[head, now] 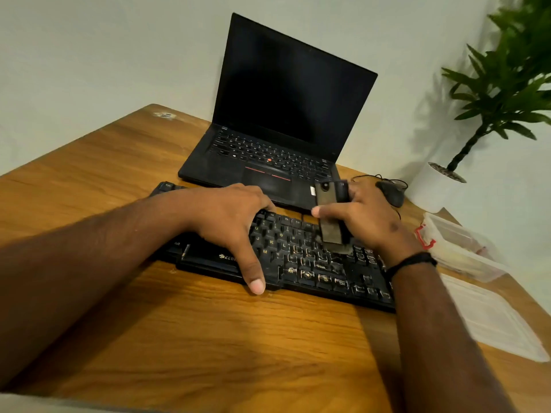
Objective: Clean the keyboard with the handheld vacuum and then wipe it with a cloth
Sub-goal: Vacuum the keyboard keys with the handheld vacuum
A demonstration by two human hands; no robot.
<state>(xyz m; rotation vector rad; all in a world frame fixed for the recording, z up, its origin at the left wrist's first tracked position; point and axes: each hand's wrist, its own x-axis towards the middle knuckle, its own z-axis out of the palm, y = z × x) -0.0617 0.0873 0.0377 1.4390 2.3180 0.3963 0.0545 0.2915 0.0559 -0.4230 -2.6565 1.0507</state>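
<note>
On the wooden desk (119, 180), left hand (229, 222) spread flat steadying keyboard (310, 263); right hand (366, 219) gripping handheld vacuum (329, 222), nozzle on keys

I see an open black laptop (277, 126) top centre, black wired mouse (392, 193), white-potted green plant (489, 114) right, clear plastic container (459, 248), brown wooden desk (179, 338).
</note>
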